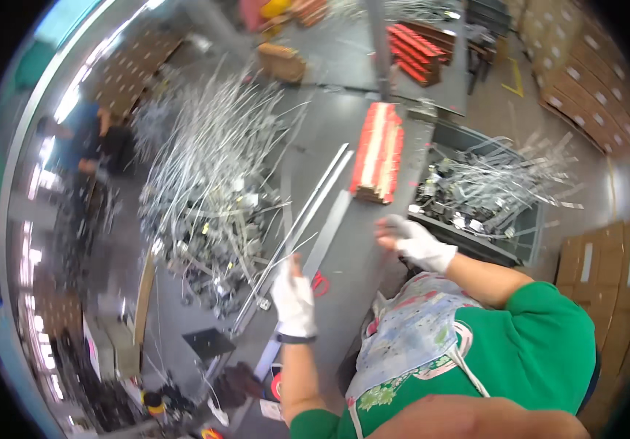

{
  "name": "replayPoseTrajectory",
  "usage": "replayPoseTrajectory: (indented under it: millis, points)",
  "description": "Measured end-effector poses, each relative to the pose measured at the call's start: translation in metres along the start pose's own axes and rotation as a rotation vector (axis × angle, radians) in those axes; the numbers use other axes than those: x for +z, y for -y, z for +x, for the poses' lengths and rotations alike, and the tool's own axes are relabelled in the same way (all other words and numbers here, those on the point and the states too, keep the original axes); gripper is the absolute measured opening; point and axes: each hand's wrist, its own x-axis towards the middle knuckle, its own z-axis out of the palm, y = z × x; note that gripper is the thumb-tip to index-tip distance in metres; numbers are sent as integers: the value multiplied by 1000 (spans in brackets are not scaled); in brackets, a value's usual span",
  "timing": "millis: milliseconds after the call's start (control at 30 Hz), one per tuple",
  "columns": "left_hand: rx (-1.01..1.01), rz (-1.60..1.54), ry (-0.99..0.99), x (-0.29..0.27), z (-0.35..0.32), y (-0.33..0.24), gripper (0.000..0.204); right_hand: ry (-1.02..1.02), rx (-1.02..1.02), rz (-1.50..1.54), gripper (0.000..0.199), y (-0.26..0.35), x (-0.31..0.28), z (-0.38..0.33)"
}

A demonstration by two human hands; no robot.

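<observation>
Grey bench (351, 263) runs from near to far through a workshop, with cartons (593, 88) stacked on the floor at the far right. On its left half lies a pile (212, 205) of pale flat cables, their connectors heaped toward the near end and their tails fanned toward the far end, presumably so that the long tails stay together. Slim rails (326, 190) and a flat bar (329, 230) lie lengthwise between this pile and the right side, perhaps to suit the bench's length. Farther right is the orange stack (379, 150), squared up and just beyond the right hand (421, 245), likely placed there for easy reach.

Both hands wear white gloves. The left hand (294, 300) is raised beside the rails, its fingers close together and pointing away; a thin cable (304, 241) shows just past the tips, but I cannot tell whether it is held. Red scissors, or something with similar loops (319, 284), lie just right of it. The right hand's fingers are bent in; blur hides whether they grip anything.

Right of the bench, a grey crate (534, 230) holds more cables, connectors low at the left, tails spilling over its right rim. What the cartons contain does not show.
</observation>
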Motion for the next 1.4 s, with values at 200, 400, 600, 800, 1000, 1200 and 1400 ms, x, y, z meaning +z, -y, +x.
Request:
replayPoseTrajectory:
  millis: [200, 400, 600, 800, 1000, 1200, 1400]
  points:
    - [-86, 59, 472, 74, -38, -41, 28, -236, -263, 178, 37, 25, -10, 40]
    - [13, -52, 451, 137, -25, -30, 32, -644, -302, 165, 28, 2, -84, 75]
    - [-125, -196, 499, 225, -3, -15, 32, -441, -34, 215, 32, -12, -147, 116]
    - [-271, -200, 569, 251, 12, -13, 27, -341, 137, 435, 32, -31, -191, 137]
    - [-370, -192, 614, 254, 15, -25, 27, -395, 206, 693, 29, -29, -186, 141]
    - [-306, -107, 528, 261, 7, -24, 26, -943, -310, -399, 34, -11, -194, 159]
    - [-319, -57, 542, 264, 6, -20, 26, -562, -91, -2, 32, 56, -194, 197]
